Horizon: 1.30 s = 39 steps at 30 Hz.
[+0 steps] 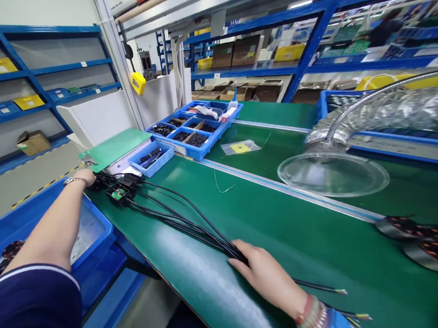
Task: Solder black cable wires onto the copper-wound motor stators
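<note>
Along the near side of a smooth green workbench, our right hand lies flat, fingers together, pressing on a bundle of glossy black cables, with beaded bracelets circling the wrist. Far left along the bundle, our left hand curls over the spot where the cables gather into small black connector housings, one showing a green circuit board (whether it pinches anything, we cannot tell). A deep blue plastic bin sits below the bench's near-left edge, under that arm. Farther off, a small blue tray holds slim dark tools, and beside it a divided blue tray holds rubbery black parts. To the right lie a clear round plastic dish, crinkled silver foil ducting and two squat round silver-rimmed discs.
</note>
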{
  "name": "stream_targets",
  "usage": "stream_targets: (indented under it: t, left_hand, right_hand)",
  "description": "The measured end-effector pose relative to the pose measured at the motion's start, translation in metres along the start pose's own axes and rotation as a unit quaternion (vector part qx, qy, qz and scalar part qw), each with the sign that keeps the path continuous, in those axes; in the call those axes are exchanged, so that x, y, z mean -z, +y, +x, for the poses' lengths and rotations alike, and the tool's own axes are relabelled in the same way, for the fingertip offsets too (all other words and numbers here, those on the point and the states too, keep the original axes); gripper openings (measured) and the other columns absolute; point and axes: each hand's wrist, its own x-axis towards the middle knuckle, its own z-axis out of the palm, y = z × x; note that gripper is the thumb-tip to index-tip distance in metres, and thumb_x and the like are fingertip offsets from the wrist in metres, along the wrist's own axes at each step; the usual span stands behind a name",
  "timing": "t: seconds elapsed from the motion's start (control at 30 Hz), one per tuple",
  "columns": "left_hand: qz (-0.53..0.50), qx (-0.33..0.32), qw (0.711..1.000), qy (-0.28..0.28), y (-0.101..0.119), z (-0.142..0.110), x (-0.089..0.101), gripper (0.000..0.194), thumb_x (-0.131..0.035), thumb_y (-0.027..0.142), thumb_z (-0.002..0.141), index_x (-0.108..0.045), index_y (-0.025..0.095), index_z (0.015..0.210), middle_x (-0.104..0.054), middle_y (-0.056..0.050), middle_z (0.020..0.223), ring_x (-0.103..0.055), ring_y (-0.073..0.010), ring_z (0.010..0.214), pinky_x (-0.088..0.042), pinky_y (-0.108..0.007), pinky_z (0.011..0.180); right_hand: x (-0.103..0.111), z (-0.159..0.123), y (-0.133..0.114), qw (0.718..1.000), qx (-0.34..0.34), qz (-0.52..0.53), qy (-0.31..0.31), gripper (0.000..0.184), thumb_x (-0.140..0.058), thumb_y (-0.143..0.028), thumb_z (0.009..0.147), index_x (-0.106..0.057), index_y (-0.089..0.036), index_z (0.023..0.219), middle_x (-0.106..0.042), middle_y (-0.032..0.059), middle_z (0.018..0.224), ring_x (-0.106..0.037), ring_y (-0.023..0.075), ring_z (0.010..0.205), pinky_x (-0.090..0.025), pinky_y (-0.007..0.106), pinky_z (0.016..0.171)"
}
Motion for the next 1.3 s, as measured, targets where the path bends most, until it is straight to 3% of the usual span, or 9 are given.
stream_targets:
  t: [0.13, 0.23, 0.3, 0.37, 0.6, 0.87, 1.07, 1.17, 1.3]
  left_hand:
    - [0.015, -0.032, 0.999, -0.023, 0.020, -0.022, 0.001, 0.054, -0.043, 0.053, 0.082, -0.060, 0.006, 0.103, -0.061, -0.018, 0.107, -0.055, -0.0300, 0.101, -0.040, -0.045, 0.088]
    - [-0.013, -0.170, 0.985, -0.012, 0.054, -0.033, -0.011, 0.058, -0.040, 0.056, 0.081, -0.044, 0.021, 0.127, -0.042, -0.006, 0.136, -0.040, -0.0229, 0.121, -0.030, -0.031, 0.101]
    - [-0.039, -0.288, 0.957, 0.001, 0.073, -0.035, -0.022, 0.063, -0.035, 0.055, 0.082, -0.034, 0.020, 0.134, -0.030, -0.007, 0.143, -0.028, -0.0243, 0.129, -0.025, -0.034, 0.105]
    - [-0.044, -0.316, 0.948, -0.003, 0.082, -0.033, -0.031, 0.065, -0.037, 0.056, 0.080, -0.038, 0.018, 0.132, -0.034, -0.009, 0.141, -0.026, -0.0272, 0.130, -0.024, -0.039, 0.105]
    - [-0.045, -0.340, 0.937, -0.065, 0.061, -0.033, -0.039, 0.059, -0.035, 0.058, 0.079, -0.060, 0.016, 0.111, -0.062, -0.010, 0.111, -0.056, -0.0234, 0.103, -0.040, -0.032, 0.094]
    - [-0.049, -0.301, 0.952, -0.039, 0.063, -0.042, -0.045, 0.066, -0.032, 0.061, 0.076, -0.061, 0.013, 0.110, -0.057, -0.013, 0.120, -0.049, -0.0274, 0.113, -0.033, -0.035, 0.101]
    - [-0.035, -0.240, 0.970, 0.002, 0.069, -0.044, -0.030, 0.060, -0.033, 0.053, 0.081, -0.057, 0.009, 0.113, -0.061, -0.015, 0.113, -0.054, -0.0322, 0.106, -0.042, -0.041, 0.090]
    - [-0.031, -0.252, 0.967, 0.032, 0.085, -0.051, -0.016, 0.054, -0.035, 0.048, 0.083, -0.055, 0.009, 0.114, -0.059, -0.013, 0.115, -0.053, -0.0309, 0.105, -0.041, -0.039, 0.090]
    - [-0.018, -0.408, 0.909, 0.085, 0.144, -0.084, -0.002, 0.050, -0.041, 0.047, 0.082, -0.055, 0.012, 0.114, -0.054, -0.012, 0.121, -0.046, -0.0265, 0.114, -0.031, -0.036, 0.102]
  right_hand:
    - [-0.007, -0.001, -0.003, 0.995, -0.010, -0.093, 0.025, 0.029, -0.040, -0.023, 0.087, -0.053, -0.016, 0.112, -0.062, 0.0123, 0.098, -0.064, 0.0236, 0.082, -0.049, 0.034, 0.072]
    - [-0.009, -0.002, -0.007, 0.988, -0.010, -0.149, 0.034, 0.028, -0.040, -0.022, 0.088, -0.054, -0.017, 0.110, -0.059, 0.0122, 0.098, -0.065, 0.0216, 0.074, -0.048, 0.031, 0.065]
    - [-0.009, -0.003, -0.009, 0.985, -0.005, -0.167, 0.039, 0.027, -0.041, -0.021, 0.087, -0.055, -0.017, 0.110, -0.058, 0.0115, 0.097, -0.065, 0.0199, 0.071, -0.047, 0.029, 0.062]
    - [-0.009, -0.006, -0.010, 0.984, 0.000, -0.174, 0.044, 0.026, -0.043, -0.019, 0.086, -0.055, -0.018, 0.110, -0.058, 0.0105, 0.096, -0.064, 0.0185, 0.070, -0.046, 0.027, 0.061]
    - [-0.006, -0.026, -0.013, 0.985, 0.028, -0.167, 0.034, 0.024, -0.046, -0.015, 0.084, -0.057, -0.020, 0.105, -0.059, 0.0074, 0.088, -0.062, 0.0185, 0.074, -0.044, 0.027, 0.062]
    - [-0.007, -0.047, 0.001, 0.971, 0.049, -0.199, 0.120, 0.029, -0.057, -0.026, 0.081, -0.055, -0.016, 0.108, -0.058, 0.0110, 0.093, -0.054, 0.0245, 0.088, -0.043, 0.035, 0.073]
    - [0.002, -0.073, 0.009, 0.990, 0.007, -0.134, 0.046, 0.019, -0.058, -0.026, 0.080, -0.058, -0.015, 0.095, -0.060, 0.0087, 0.088, -0.059, 0.0212, 0.080, -0.044, 0.030, 0.069]
    - [0.009, -0.085, 0.010, 0.991, 0.001, -0.132, 0.028, 0.024, -0.058, -0.026, 0.079, -0.056, -0.015, 0.101, -0.061, 0.0091, 0.091, -0.061, 0.0218, 0.081, -0.044, 0.030, 0.070]
    - [0.013, -0.099, 0.018, 0.994, -0.007, -0.100, 0.038, 0.024, -0.056, -0.027, 0.081, -0.056, -0.017, 0.104, -0.062, 0.0089, 0.092, -0.062, 0.0204, 0.082, -0.046, 0.030, 0.073]
